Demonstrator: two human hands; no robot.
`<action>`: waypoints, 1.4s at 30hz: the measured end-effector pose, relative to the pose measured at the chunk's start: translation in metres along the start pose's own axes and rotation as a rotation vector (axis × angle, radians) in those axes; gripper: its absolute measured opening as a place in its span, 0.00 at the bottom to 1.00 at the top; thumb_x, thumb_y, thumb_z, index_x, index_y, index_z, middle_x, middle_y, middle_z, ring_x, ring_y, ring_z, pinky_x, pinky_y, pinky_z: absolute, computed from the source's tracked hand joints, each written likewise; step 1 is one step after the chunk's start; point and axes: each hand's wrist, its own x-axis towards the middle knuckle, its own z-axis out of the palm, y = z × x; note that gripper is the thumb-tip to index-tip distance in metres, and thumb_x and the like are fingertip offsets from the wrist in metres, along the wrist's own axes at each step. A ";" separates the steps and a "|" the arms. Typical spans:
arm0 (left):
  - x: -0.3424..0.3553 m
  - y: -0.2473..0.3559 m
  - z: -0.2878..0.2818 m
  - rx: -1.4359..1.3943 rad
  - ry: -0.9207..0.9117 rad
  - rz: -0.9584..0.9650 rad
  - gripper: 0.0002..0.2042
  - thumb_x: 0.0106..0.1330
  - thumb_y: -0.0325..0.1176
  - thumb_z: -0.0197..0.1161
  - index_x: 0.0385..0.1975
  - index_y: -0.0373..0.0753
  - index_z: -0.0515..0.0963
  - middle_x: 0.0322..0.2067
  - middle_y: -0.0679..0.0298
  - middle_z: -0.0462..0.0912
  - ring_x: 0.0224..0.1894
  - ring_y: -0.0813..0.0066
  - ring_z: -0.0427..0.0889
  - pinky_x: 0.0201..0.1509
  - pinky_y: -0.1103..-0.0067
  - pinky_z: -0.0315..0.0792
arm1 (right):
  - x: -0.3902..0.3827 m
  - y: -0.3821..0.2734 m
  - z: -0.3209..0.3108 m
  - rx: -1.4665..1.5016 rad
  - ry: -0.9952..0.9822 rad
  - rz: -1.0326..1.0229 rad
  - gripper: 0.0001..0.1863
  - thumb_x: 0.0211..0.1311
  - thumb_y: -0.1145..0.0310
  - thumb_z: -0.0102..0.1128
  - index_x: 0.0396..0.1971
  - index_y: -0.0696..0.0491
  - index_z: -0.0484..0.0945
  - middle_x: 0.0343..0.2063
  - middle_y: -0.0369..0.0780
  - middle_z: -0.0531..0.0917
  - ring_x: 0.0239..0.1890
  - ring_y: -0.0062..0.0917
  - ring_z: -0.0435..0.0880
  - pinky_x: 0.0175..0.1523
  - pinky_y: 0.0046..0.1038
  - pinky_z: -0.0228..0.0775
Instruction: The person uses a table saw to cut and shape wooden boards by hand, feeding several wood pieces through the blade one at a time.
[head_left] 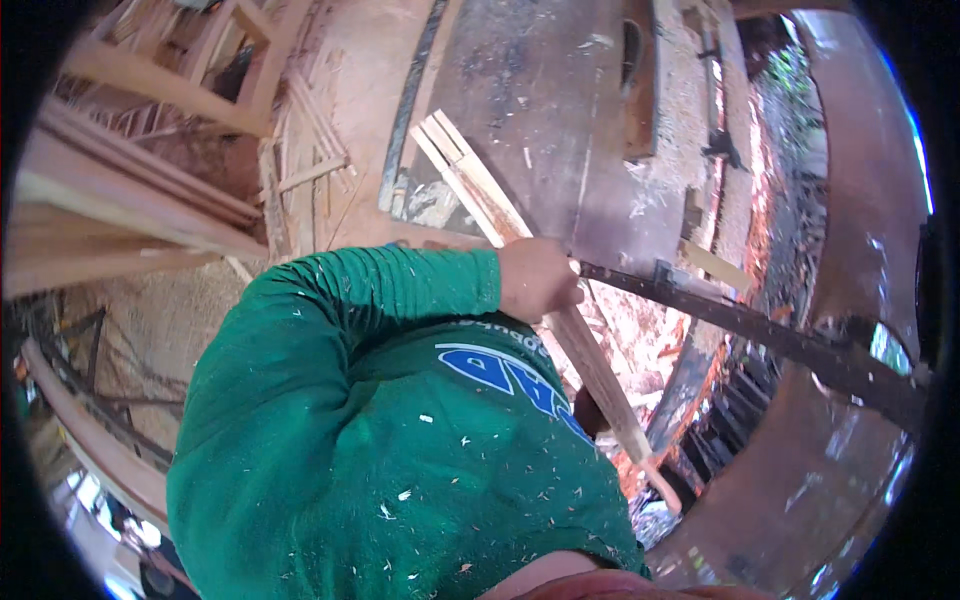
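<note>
My left hand [540,279], at the end of a green sleeve, is closed around a long pale wooden piece [590,365]. The piece slants from upper left to lower right across the front of my body. Its far end is split by narrow slots and lies over a grey metal worktable [530,110]. At the near end a reddish-brown shape [661,487] looks like part of my right hand; its fingers cannot be made out clearly. Wood chips are scattered over my green shirt.
A dark metal bar [750,322] reaches from beside my left hand toward the right. Wooden frames [170,85] and long boards [130,185] stand at the left. Thin offcuts [310,175] lie on the ground. Sawdust covers a ledge [680,110] along the worktable's right side.
</note>
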 end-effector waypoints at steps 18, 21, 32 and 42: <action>-0.014 -0.013 0.028 0.400 0.214 0.044 0.04 0.54 0.32 0.63 0.26 0.40 0.78 0.24 0.56 0.82 0.32 0.51 0.86 0.37 0.58 0.80 | 0.042 -0.028 0.002 -0.955 -1.588 0.273 0.29 0.64 0.56 0.65 0.60 0.57 0.75 0.46 0.49 0.86 0.44 0.45 0.87 0.52 0.42 0.80; -0.015 -0.022 0.025 0.318 0.274 0.122 0.05 0.54 0.34 0.63 0.24 0.41 0.77 0.22 0.56 0.81 0.31 0.50 0.86 0.36 0.58 0.79 | 0.030 -0.081 0.047 -1.053 -1.465 0.163 0.30 0.58 0.62 0.70 0.60 0.57 0.75 0.47 0.50 0.85 0.45 0.45 0.87 0.54 0.42 0.79; -0.037 -0.017 0.019 0.515 0.280 0.057 0.05 0.54 0.31 0.65 0.20 0.51 0.83 0.22 0.68 0.85 0.31 0.67 0.88 0.62 0.63 0.72 | -0.021 0.007 0.130 -1.082 -0.833 -0.537 0.33 0.52 0.71 0.75 0.60 0.54 0.75 0.43 0.50 0.87 0.45 0.47 0.88 0.49 0.38 0.81; -0.173 -0.080 -0.136 0.204 0.830 -0.331 0.48 0.47 0.35 0.82 0.73 0.44 0.65 0.70 0.55 0.71 0.72 0.55 0.68 0.75 0.60 0.63 | -0.045 0.037 0.124 -0.915 -0.654 -0.387 0.31 0.50 0.77 0.74 0.58 0.56 0.77 0.43 0.48 0.88 0.46 0.31 0.89 0.51 0.33 0.80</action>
